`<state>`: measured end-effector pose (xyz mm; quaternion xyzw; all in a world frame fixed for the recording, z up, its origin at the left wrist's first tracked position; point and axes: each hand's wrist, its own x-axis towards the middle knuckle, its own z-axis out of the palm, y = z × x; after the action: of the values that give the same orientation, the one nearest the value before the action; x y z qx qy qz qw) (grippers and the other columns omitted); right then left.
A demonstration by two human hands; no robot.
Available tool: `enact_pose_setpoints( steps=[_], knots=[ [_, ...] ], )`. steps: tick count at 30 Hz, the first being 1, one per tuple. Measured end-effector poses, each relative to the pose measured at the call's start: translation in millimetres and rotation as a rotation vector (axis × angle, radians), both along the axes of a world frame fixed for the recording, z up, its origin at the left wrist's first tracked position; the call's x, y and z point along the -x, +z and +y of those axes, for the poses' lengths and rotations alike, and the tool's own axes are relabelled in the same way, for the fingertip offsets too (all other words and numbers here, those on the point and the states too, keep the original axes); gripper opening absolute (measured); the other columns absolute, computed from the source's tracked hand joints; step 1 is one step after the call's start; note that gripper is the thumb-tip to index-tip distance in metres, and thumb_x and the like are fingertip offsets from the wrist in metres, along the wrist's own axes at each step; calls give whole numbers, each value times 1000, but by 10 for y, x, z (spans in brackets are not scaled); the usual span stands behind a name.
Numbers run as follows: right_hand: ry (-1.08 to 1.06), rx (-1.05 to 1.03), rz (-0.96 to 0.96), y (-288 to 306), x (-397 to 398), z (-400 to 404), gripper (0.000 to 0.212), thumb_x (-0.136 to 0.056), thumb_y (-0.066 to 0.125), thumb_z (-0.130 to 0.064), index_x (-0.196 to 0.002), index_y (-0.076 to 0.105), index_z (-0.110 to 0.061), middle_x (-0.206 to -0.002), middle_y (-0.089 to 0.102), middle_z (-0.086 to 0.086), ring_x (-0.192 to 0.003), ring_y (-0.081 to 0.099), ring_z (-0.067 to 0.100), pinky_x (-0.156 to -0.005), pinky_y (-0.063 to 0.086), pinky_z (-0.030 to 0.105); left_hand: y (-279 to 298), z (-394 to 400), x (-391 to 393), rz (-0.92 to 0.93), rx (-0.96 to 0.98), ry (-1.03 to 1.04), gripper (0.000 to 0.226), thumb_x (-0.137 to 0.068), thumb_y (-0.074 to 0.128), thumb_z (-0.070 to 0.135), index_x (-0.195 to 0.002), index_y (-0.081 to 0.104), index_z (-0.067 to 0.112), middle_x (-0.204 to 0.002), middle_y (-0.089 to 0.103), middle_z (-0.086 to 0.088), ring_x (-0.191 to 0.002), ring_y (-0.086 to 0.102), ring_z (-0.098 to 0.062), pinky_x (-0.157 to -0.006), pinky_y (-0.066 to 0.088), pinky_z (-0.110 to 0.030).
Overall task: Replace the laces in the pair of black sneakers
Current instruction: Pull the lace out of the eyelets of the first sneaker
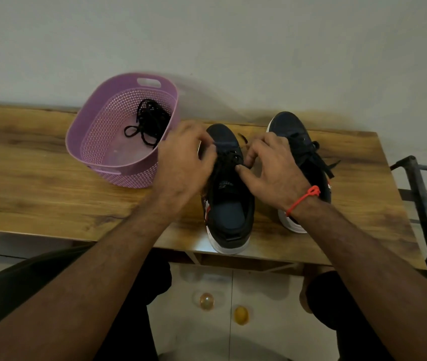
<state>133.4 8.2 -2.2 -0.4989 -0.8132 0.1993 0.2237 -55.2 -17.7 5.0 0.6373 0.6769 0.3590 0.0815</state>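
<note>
Two black sneakers with white soles stand side by side on the wooden table [37, 162], toes toward the wall. Over the lacing of the left sneaker [229, 204] both my hands work. My left hand [183, 162] curls its fingers at the left side of the black lace [226, 158]. My right hand [272, 168] pinches the lace at the right eyelets, a lace end sticking up above its fingers. The right sneaker [293, 131] is laced and partly hidden behind my right wrist, which wears a red thread. A bundle of black laces [150, 121] lies in the purple basket.
The purple perforated basket [97, 142] stands left of the shoes, close to my left hand. A dark metal rack [426, 204] stands right of the table. Two small round objects [207, 300] lie on the floor under the table. My knees sit below the front edge.
</note>
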Motion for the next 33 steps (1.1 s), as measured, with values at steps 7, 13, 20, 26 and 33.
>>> enact_pose_setpoints(
  steps=[7,13,20,26,33],
  knots=[
    [-6,38,22,19,2,13,19,-82,72,-29,-84,55,-19,-120,51,1,-116,40,23,-101,38,38,11,-30,-20,91,123,-180,45,-82,62,22,-126,66,23,-145,51,-1,-139,42,-21,-115,36,-48],
    [-2,49,17,30,-19,3,19,-83,72,-29,-85,56,-19,-122,51,0,-118,40,21,-101,37,35,-67,-52,-121,258,129,-237,17,-90,71,27,-105,78,24,-152,48,0,-148,28,-26,-113,23,-48],
    [0,44,-2,25,-19,2,18,-83,71,-30,-85,55,-21,-123,51,0,-119,40,22,-104,37,39,219,61,214,80,11,119,28,-94,66,22,-121,72,20,-141,58,0,-131,49,-17,-111,36,-35],
    [7,40,-1,16,-10,2,20,-83,70,-32,-86,54,-20,-121,52,0,-116,41,23,-101,40,43,83,-52,-31,336,188,-181,28,-88,70,46,-115,74,42,-159,37,8,-143,23,-29,-107,23,-49],
    [7,52,-11,19,-5,-1,18,-84,68,-33,-87,55,-21,-121,52,-1,-117,42,21,-102,39,42,135,40,150,286,28,90,24,-95,62,45,-103,73,25,-135,53,8,-127,39,-25,-98,29,-39]
  ],
)
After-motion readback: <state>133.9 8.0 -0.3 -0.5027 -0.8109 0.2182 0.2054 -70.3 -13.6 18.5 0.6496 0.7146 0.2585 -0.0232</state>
